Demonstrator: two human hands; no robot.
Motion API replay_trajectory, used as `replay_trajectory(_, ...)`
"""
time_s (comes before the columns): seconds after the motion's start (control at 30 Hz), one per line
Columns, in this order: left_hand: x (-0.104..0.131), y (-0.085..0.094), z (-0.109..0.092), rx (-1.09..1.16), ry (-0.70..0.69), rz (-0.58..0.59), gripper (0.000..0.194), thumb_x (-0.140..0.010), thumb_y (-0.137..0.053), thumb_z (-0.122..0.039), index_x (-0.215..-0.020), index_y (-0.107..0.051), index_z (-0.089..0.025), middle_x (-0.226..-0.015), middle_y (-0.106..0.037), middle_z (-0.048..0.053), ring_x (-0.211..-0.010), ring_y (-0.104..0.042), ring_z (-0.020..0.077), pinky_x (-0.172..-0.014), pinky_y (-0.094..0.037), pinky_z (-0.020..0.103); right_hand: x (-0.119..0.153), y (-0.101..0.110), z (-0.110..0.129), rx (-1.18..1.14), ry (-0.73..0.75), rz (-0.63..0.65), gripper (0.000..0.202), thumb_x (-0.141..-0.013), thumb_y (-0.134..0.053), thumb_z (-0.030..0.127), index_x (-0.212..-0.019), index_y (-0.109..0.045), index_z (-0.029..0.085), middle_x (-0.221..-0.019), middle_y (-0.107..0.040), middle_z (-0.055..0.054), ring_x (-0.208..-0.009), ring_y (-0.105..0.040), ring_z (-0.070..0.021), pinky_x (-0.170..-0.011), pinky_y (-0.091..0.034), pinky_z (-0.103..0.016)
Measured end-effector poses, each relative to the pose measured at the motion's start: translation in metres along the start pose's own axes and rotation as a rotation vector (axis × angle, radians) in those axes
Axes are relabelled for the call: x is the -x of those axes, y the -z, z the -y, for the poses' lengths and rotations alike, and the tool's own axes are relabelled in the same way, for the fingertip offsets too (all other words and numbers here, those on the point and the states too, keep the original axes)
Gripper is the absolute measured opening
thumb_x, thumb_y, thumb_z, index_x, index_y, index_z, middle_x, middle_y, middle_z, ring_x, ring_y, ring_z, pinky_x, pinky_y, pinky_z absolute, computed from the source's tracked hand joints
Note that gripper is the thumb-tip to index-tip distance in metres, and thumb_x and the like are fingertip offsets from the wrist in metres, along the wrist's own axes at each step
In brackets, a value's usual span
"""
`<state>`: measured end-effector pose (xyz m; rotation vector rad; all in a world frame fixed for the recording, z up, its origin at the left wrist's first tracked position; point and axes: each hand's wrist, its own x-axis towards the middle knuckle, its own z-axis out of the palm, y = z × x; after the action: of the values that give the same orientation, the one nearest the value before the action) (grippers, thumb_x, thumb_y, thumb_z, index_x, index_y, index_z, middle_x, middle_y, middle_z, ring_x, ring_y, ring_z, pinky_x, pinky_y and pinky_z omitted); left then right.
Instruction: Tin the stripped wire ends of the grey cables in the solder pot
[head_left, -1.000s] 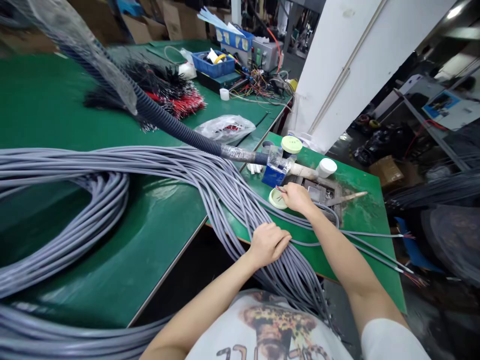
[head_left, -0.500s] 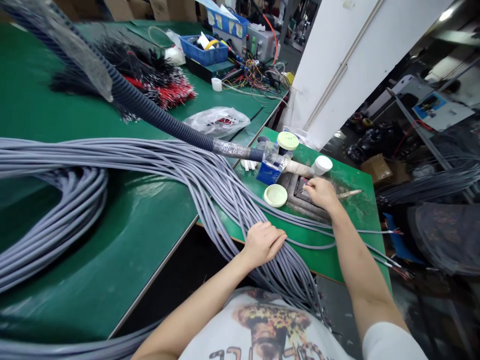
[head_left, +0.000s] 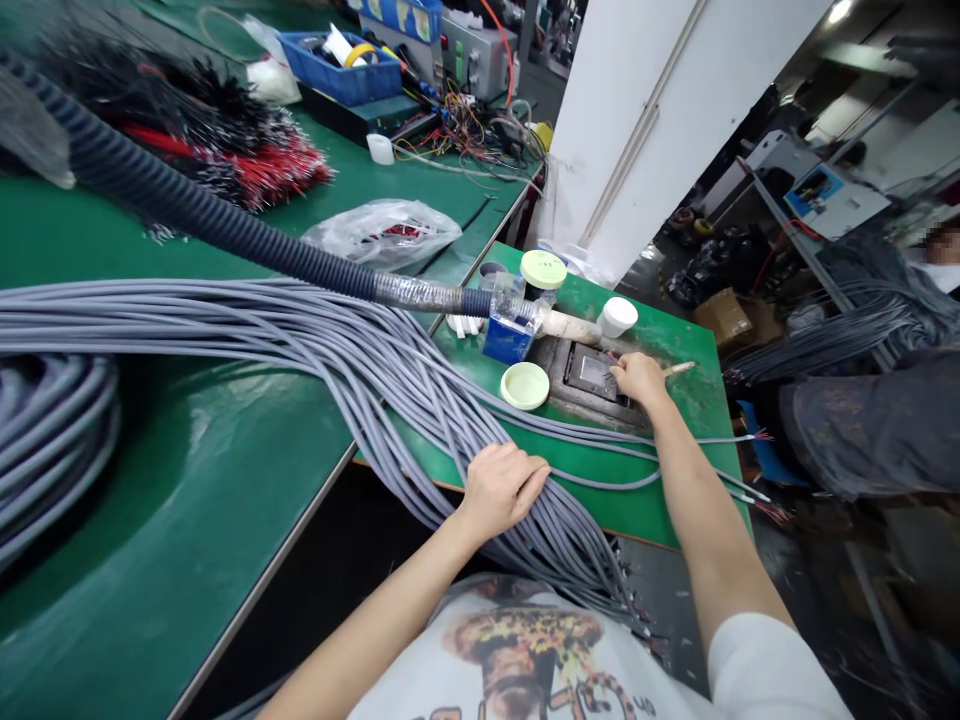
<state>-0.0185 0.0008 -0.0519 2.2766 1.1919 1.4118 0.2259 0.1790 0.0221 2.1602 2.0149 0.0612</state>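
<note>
A thick bundle of grey cables [head_left: 420, 390] runs from the left across the green bench and drops over the near edge. My left hand [head_left: 501, 487] lies over this bundle, fingers curled round its cables. Beside a dark-framed pot with a shiny silver surface [head_left: 595, 372], perhaps molten solder, is my right hand [head_left: 639, 378]. Its fingers are pinched on thin wire ends, of which only a small reddish bit shows at the fingertips. Several loose cables pass under my right forearm, their stripped ends [head_left: 765, 508] fanned out at the bench's right edge.
A corrugated hose [head_left: 300, 255] crosses to a blue box [head_left: 508, 338] by the pot. Around it stand a pale green lid [head_left: 525, 386], a lidded jar [head_left: 543, 270], a white cup [head_left: 618, 317] and a wooden stick [head_left: 679, 369]. Another person [head_left: 885, 425] is at the right.
The view has shifted, so everything sits further left. My right hand has drawn slightly back from the pot, showing more of its silver surface. My left hand keeps its hold on the cables.
</note>
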Motion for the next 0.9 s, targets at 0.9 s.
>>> replay_trajectory(0.9,0.000,0.000,0.001,-0.039,0.002,0.031,0.012,-0.089,-0.052,-0.023,-0.086,-0.062,-0.018,-0.065,-0.060,0.001,-0.062,-0.048,0.0140,-0.059,-0.028,0.033,0.042,0.042,0.092,-0.160,0.502,-0.069,0.026,-0.086,-0.050,0.036,-0.078,-0.067,0.018,-0.085,-0.067,-0.005,-0.076,-0.058,-0.0162,-0.064,-0.033,-0.026)
